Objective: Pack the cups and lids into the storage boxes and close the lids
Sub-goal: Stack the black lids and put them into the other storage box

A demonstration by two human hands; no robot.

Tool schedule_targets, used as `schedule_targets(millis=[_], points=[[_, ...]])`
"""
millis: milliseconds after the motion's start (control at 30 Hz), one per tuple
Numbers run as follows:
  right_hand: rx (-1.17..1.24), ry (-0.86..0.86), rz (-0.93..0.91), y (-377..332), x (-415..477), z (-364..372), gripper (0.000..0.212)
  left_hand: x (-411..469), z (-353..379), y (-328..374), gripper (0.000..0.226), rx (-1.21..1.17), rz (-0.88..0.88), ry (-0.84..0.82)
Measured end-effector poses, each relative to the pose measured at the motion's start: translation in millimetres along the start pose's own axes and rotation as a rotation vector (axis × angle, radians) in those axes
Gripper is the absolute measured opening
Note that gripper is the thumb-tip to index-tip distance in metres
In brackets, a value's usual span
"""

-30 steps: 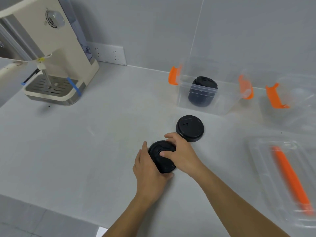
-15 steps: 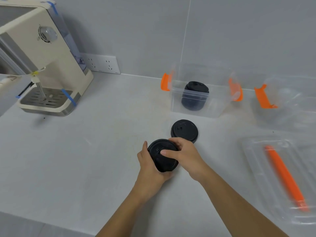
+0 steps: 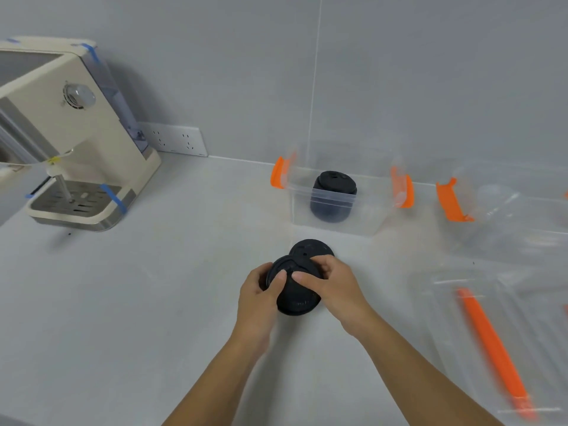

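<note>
Both my hands hold a black cup with its lid (image 3: 296, 295) just above the counter. My left hand (image 3: 258, 298) wraps its left side with the thumb on the lid; my right hand (image 3: 333, 285) presses fingers on the lid's top. Just behind it a second black lid (image 3: 309, 248) lies flat on the counter. Further back stands an open clear storage box (image 3: 333, 227) with orange latches, holding one lidded black cup (image 3: 333, 196). A second clear box (image 3: 507, 216) stands to its right.
A clear box lid with an orange strip (image 3: 491, 348) lies at the right front. A cream water dispenser (image 3: 73, 142) stands at the back left, next to a wall socket (image 3: 176, 142). The grey counter (image 3: 123, 302) meets the wall behind the boxes.
My left thumb has come up onto the lid and my right fingers have shifted across its top. The held cup now sits closer to the loose lid. The view has tilted downward.
</note>
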State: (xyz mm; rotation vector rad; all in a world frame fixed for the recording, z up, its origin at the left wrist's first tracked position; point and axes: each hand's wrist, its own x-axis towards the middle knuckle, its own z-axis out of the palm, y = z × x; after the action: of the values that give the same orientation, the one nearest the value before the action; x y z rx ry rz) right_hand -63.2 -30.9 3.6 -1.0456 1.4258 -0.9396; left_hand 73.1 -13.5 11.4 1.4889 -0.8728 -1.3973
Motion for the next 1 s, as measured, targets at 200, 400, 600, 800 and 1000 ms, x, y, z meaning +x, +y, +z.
schedule_targets(millis=[200,400,600,800,1000], points=[[-0.011,0.027,-0.013,-14.8,18.8,-23.6,0.029,15.4,28.7,20.4,0.028,-0.016,-0.005,0.048],[-0.075,0.052,-0.052,-33.2,39.5,-28.5,0.028,35.0,42.8,38.5,0.025,0.119,0.045,0.086],[-0.171,0.086,0.008,-26.2,49.0,-26.5,0.029,53.1,41.7,30.0,0.029,0.238,-0.019,0.045],[-0.288,0.117,0.068,-17.3,58.7,-25.1,0.036,64.1,43.0,17.4,0.031,0.273,-0.035,0.041],[-0.214,0.080,0.149,-11.7,60.9,-27.7,0.034,73.6,41.2,12.6,0.032,0.347,-0.030,0.022]])
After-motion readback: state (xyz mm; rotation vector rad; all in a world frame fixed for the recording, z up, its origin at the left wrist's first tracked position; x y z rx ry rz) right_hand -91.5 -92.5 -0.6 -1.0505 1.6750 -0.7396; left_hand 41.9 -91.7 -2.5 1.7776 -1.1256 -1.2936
